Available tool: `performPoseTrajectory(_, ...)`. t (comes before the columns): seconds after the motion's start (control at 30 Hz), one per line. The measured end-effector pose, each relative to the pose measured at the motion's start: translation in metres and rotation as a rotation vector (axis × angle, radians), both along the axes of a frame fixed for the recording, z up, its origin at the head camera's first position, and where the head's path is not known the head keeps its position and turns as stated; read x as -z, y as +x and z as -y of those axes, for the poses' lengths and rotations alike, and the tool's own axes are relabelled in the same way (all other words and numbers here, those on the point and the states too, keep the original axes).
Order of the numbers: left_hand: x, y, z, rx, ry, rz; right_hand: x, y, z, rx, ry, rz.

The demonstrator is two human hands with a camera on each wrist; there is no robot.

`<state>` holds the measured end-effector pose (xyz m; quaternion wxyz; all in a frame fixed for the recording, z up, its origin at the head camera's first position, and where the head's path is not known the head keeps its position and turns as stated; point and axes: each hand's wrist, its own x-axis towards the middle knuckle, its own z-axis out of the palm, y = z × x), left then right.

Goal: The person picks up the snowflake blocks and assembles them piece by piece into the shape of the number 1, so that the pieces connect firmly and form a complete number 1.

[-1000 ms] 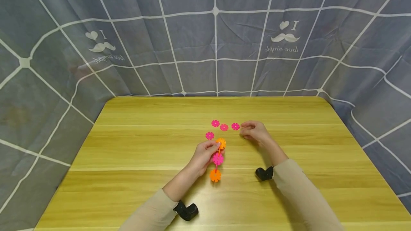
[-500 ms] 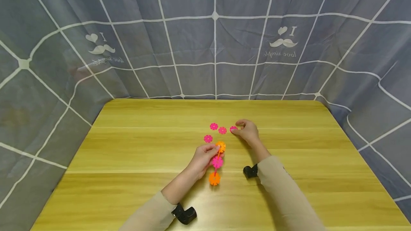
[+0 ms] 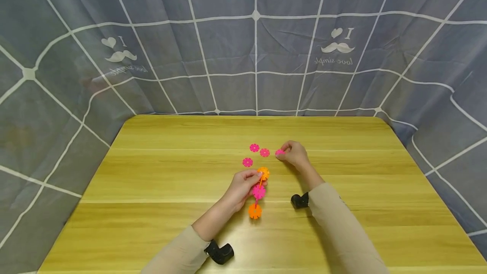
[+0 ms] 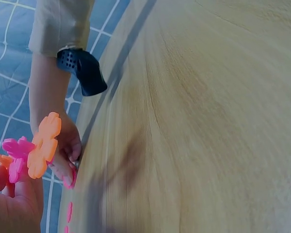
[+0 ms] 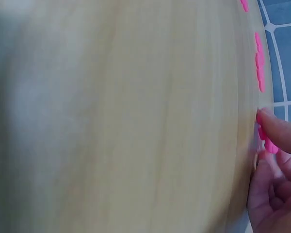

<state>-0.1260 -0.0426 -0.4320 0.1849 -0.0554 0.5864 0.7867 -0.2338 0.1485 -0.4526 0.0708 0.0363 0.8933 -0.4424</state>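
My left hand (image 3: 237, 187) pinches the upper orange disc (image 3: 264, 173) of a chain of notched, snowflake-shaped plastic discs. Slotted below it are a pink disc (image 3: 259, 192) and a lower orange disc (image 3: 255, 212); the left wrist view shows the orange end (image 4: 44, 145) held above the table. Farther back, my right hand (image 3: 297, 155) has thumb and fingertips around a single pink disc (image 3: 280, 152). In the right wrist view that disc (image 5: 270, 144) stands between thumb and fingers, partly covered by them.
Three loose pink discs lie flat just left of the right hand: a back one (image 3: 254, 147), a middle one (image 3: 264, 152) and a nearer one (image 3: 247, 162). The wooden table (image 3: 171, 172) ends at a grey checked curtain (image 3: 236, 54). Black wrist-worn devices (image 3: 220, 253) jut from both sleeves.
The right hand came left to the rightmost pink disc and now pinches it. The left hand keeps hold of the chain in nearly the same place.
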Motion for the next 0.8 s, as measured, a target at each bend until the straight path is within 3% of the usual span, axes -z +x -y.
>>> performPoseTrajectory(0.17,0.001,0.001,0.002,-0.009,-0.007,-0.01,0.004,0.003,-0.004,0.02,-0.151,-0.037)
performPoseTrajectory(0.5,0.001,0.004,0.002,0.006,-0.044,-0.006,0.004,0.014,-0.005,0.014,-0.261,0.002)
performPoseTrajectory(0.8,0.0,0.003,0.0,0.006,-0.043,-0.005,-0.018,0.03,0.004,-0.155,-0.438,0.09)
